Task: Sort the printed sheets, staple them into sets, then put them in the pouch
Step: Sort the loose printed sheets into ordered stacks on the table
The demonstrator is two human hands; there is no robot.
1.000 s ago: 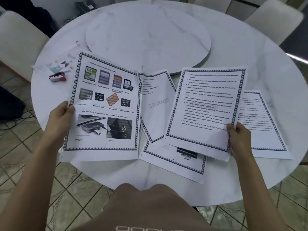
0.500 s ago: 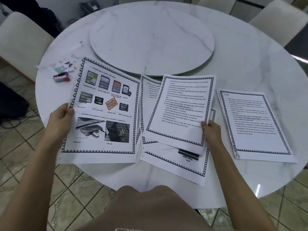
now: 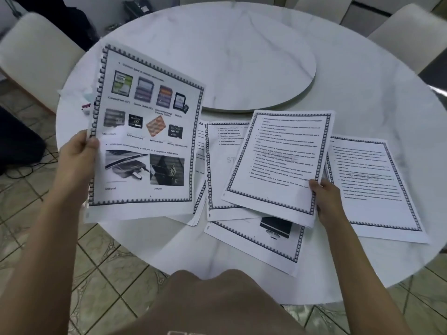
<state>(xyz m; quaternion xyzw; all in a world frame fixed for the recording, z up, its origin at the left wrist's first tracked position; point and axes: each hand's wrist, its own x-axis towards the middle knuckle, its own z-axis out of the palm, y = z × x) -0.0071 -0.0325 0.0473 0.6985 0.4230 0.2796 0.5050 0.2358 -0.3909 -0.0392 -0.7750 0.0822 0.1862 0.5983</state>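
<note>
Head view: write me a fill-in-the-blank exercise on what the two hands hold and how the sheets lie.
1. The left hand grips the photo sheet by its ____ edge.
2. The right hand holds a second sheet printed with ____ only, no photos.
3. The black-device sheet lies on the table, partly ____ the second sheet.
Missing words: left; text; under.

The left hand (image 3: 77, 155) holds up a stack of picture sheets (image 3: 145, 141) (memory cards, USB ports); the right hand (image 3: 326, 197) pinches a text sheet (image 3: 278, 160) above papers spread on the table (image 3: 362, 81).
</note>
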